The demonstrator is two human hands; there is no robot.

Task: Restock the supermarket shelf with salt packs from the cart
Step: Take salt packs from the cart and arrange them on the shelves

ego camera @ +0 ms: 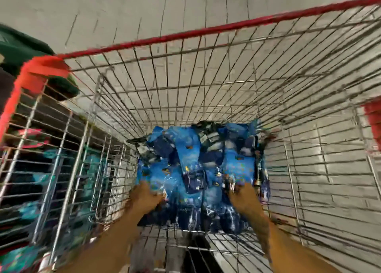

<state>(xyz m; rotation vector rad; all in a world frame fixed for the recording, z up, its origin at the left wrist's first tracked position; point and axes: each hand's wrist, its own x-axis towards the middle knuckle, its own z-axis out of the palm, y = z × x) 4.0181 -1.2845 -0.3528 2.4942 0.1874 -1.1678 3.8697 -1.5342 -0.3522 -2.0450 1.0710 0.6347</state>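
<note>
Grey floor tiles [123, 11] show through the red-rimmed wire cart [206, 70]. Glossy blue salt packs [195, 169] lie heaped inside; left hand [147, 198] and right hand [244, 199] reach them, grip too blurred to tell.

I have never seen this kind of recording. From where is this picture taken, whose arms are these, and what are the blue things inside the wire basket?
There is no machine here. A person wears a wide-angle camera on the head, so the one picture looks forward and down, and the two bare arms at the bottom belong to that person.

The wire basket is a shopping cart with a red rim, seen from above. At its bottom lies a heap of blue salt packs, the goods meant for the shelf.

The left hand and the right hand both reach down to the near edge of the heap and touch it. The picture is blurred by motion, so I cannot tell whether the fingers already grip a pack.

To the left, through the cart wall, colourful goods on store shelves show only vaguely.
</note>
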